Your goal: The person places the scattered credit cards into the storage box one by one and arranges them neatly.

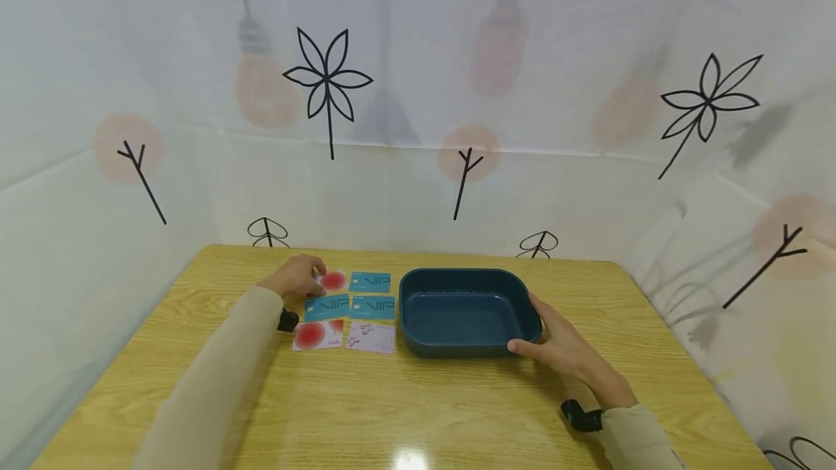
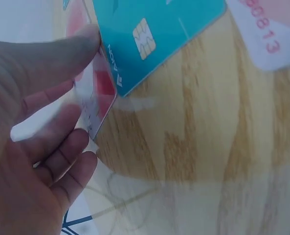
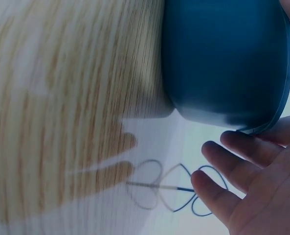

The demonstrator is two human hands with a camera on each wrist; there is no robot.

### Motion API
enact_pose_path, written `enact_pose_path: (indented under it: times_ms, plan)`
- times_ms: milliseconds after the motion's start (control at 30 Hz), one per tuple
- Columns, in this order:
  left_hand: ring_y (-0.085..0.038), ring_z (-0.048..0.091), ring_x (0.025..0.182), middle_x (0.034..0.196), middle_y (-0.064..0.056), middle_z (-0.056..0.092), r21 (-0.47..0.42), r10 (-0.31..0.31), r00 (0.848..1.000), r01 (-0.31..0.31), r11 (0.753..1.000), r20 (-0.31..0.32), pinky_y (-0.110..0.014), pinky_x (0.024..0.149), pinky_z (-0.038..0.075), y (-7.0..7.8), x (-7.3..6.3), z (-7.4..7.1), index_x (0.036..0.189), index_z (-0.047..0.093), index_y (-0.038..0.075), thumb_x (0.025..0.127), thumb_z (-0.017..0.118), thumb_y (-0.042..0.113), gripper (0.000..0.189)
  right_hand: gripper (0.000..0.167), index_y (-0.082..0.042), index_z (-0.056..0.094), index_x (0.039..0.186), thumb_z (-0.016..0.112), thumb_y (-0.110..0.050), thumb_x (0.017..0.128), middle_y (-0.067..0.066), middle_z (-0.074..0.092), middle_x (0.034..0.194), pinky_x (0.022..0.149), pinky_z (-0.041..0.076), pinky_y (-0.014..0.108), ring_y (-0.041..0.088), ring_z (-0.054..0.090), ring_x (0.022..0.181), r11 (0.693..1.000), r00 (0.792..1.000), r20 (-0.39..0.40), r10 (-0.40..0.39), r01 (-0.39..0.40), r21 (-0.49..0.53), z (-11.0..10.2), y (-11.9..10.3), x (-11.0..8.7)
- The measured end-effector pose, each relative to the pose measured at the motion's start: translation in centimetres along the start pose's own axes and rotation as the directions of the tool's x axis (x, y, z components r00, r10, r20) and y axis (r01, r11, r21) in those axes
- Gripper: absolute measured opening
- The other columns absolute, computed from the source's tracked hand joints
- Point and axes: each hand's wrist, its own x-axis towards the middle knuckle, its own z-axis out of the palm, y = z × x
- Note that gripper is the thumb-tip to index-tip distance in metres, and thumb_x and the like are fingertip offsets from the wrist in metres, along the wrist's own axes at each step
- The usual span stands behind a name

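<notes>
My left hand [image 1: 299, 276] is at the far left card of a small group, a white card with a red circle [image 1: 334, 281]. In the left wrist view, thumb and fingers pinch this red-and-white card [image 2: 103, 90] at its edge. Beside it lie blue VIP cards [image 1: 370, 282], a second red-circle card [image 1: 310, 336] and a pale flowered card [image 1: 371, 337]. To their right stands a dark blue rectangular bin [image 1: 465, 350]. My right hand [image 1: 555, 339] holds the bin at its right end, thumb on the near rim, fingers along the right side.
Everything stands on a wood-grain table [image 1: 366, 412]. A white patterned cloth [image 1: 405, 194] hangs behind the table and along its sides. The cards lie in rows directly left of the bin.
</notes>
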Motion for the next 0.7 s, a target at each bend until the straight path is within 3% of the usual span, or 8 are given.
enact_pose_path:
  times_ms: [167, 367, 567, 700]
  plan:
    - [-0.026, 0.053, 0.089, 0.104, -0.014, 0.056, -0.036, -0.047, 0.999, 0.048, 0.998, 0.025, -0.037, 0.079, 0.048, 0.17, 0.27, 0.18, 0.114, 0.057, 0.002, 0.083, 0.075, 0.014, 0.038, 0.104, -0.001, 0.012, 0.152, 0.068, -0.053, 0.082, 0.027, 0.018, 0.153, 0.099, 0.026, 0.067, 0.049, 0.021, 0.136, 1.0, 1.0, 0.003, 0.003, -0.003, 0.0, -0.04, -0.04, 0.03]
    - [-0.027, 0.051, 0.091, 0.108, -0.015, 0.054, -0.015, -0.034, 0.999, 0.034, 0.999, 0.016, -0.039, 0.081, 0.048, -0.12, 0.51, 0.31, 0.112, 0.057, 0.003, 0.082, 0.075, 0.014, 0.037, 0.105, -0.001, 0.012, 0.152, 0.068, -0.056, 0.081, 0.027, 0.018, 0.153, 0.099, 0.026, 0.067, 0.05, 0.021, 0.136, 1.0, 1.0, 0.006, 0.005, -0.005, -0.003, -0.01, -0.08, -0.02]
    - [-0.024, 0.053, 0.078, 0.089, -0.012, 0.056, -0.117, -0.032, 0.999, 0.036, 0.992, 0.035, -0.031, 0.068, 0.047, -0.36, 0.6, 0.51, 0.095, 0.059, 0.002, 0.083, 0.072, 0.007, 0.019, 0.104, -0.001, 0.011, 0.152, 0.068, -0.053, 0.083, 0.026, 0.016, 0.154, 0.1, 0.025, 0.067, 0.049, 0.019, 0.137, 1.0, 1.0, 0.014, 0.002, -0.002, 0.015, 0.02, -0.09, -0.02]
    - [-0.026, 0.053, 0.085, 0.097, -0.013, 0.055, -0.123, -0.034, 0.999, 0.036, 0.992, 0.02, -0.034, 0.073, 0.047, -0.49, 0.53, 0.56, 0.103, 0.056, 0.002, 0.081, 0.071, 0.007, 0.026, 0.105, -0.001, 0.01, 0.152, 0.067, -0.056, 0.082, 0.025, 0.015, 0.154, 0.1, 0.025, 0.067, 0.049, 0.019, 0.137, 1.0, 1.0, 0.02, 0.001, -0.002, 0.02, 0.06, -0.07, 0.0]
